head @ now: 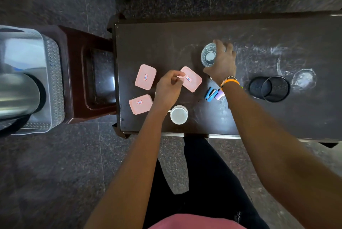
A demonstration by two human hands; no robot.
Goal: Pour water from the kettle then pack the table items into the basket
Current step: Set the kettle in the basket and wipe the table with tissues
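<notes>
On the dark table, my right hand wraps around a clear glass with water in it. My left hand pinches the near-left edge of a pink lid with a small label. Two more pink lids lie to the left, one farther back and one nearer. A white cup stands by my left wrist. The steel kettle sits in the grey basket at far left.
A blue stapler and a small purple item lie under my right wrist. A black mesh pen holder lies on its side to the right. A brown stool carries the basket beside the table.
</notes>
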